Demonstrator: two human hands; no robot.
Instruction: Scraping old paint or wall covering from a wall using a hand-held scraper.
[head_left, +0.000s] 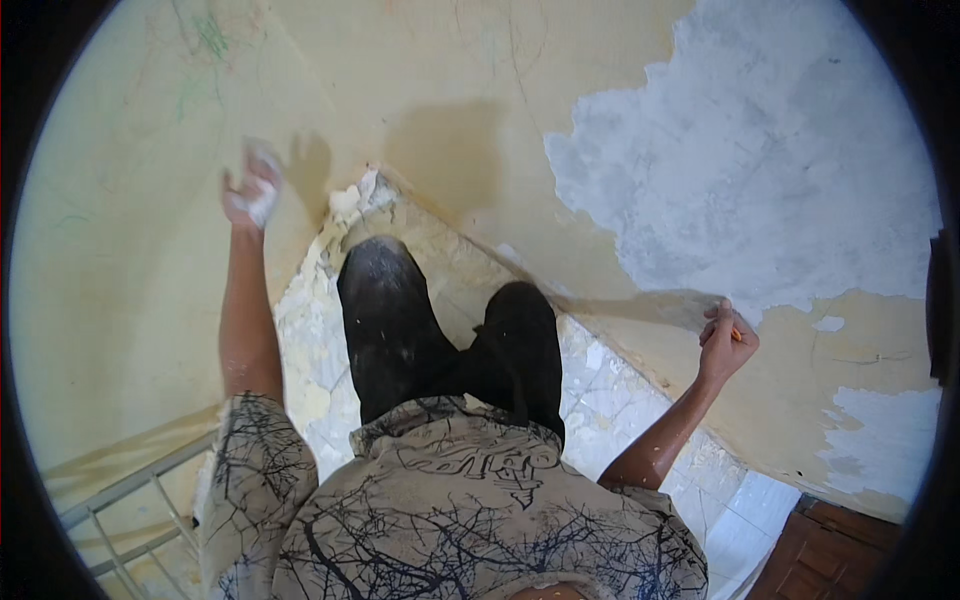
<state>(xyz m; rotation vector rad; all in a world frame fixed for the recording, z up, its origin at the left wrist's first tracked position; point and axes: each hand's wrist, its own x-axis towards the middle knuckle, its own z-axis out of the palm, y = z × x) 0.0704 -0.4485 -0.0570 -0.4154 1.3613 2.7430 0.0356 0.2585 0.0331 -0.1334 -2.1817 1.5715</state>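
Note:
My left hand (253, 184) is raised near the yellow painted wall (135, 247) on the left, its fingers apart and blurred, with white dust or powder on the palm. Nothing shows in it. On the right, my right hand (727, 341) grips a small tool by its orange handle (736, 334); the rest of the tool is hidden, so I cannot tell its kind. That hand is close to the lower edge of a bare grey-white patch (750, 172), where the paint is off the wall.
Paint flakes lie on the tiled floor (600, 375) and in the corner between the walls (371, 180). A metal rail frame (135, 484) stands at the lower left, a brown wooden door (817, 555) at the lower right. A dark object (937, 307) is at the right rim.

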